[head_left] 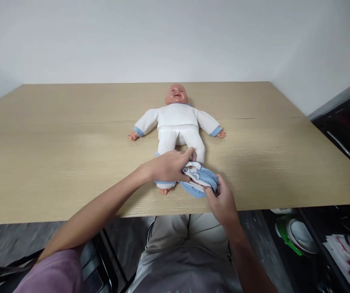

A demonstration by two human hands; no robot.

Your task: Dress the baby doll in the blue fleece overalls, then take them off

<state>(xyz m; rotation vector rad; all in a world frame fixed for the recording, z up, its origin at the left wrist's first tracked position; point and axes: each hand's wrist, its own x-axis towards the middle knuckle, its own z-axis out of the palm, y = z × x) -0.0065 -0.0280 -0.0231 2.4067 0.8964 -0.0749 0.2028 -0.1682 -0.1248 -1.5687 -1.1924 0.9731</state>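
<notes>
A baby doll (177,122) in a white suit with blue cuffs lies on its back on the wooden table (71,154), head away from me. My left hand (169,167) is closed over the doll's lower legs and the top of a blue and white bootie (201,181). My right hand (220,197) pinches the near side of the same bootie at the doll's right-side foot. The doll's other bare foot (164,190) pokes out beneath my left hand.
The table's front edge runs just below my hands, with my lap under it. A dark shelf unit (340,122) stands at the right, with plates and colourful items (297,234) on the floor level. A dark chair frame (95,252) is at the lower left.
</notes>
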